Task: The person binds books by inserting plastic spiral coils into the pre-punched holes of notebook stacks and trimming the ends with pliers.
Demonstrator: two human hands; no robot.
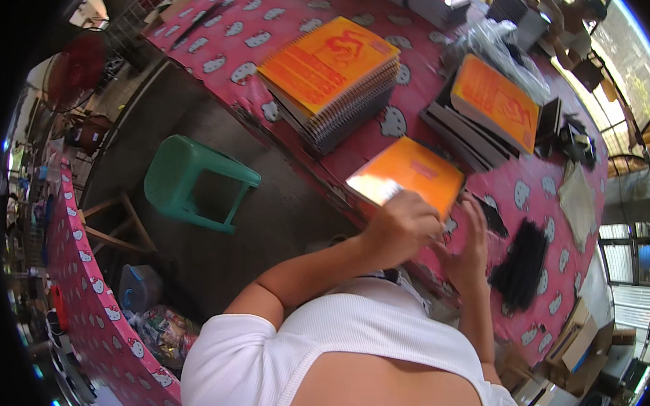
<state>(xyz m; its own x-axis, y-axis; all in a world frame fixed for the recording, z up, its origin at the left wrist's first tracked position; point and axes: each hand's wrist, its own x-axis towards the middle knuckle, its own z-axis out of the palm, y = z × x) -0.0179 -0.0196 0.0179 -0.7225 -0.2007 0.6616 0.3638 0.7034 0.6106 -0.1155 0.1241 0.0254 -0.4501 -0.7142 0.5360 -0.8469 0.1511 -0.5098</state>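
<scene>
An orange-covered notebook (418, 171) lies at the table's near edge, light glaring off the left part of its cover. My left hand (405, 225) is over its near edge, fingers curled in and closed on that edge. Beside the notebook's right corner is my right hand (468, 243), thumb and fingers spread apart with nothing visible between them. Further off, to the left, stands a tall stack of orange-topped spiral notebooks (328, 71). Another stack, its top cover also orange (496, 102), sits behind and to the right, its layers uneven.
The pink patterned table (237, 48) also bears a bundle of thin black strips (520, 265), a dark flat item (491, 215) and clear plastic wrapping (495, 46). On the floor at left stands a green stool (194, 181). Another person (569, 28) is across the table.
</scene>
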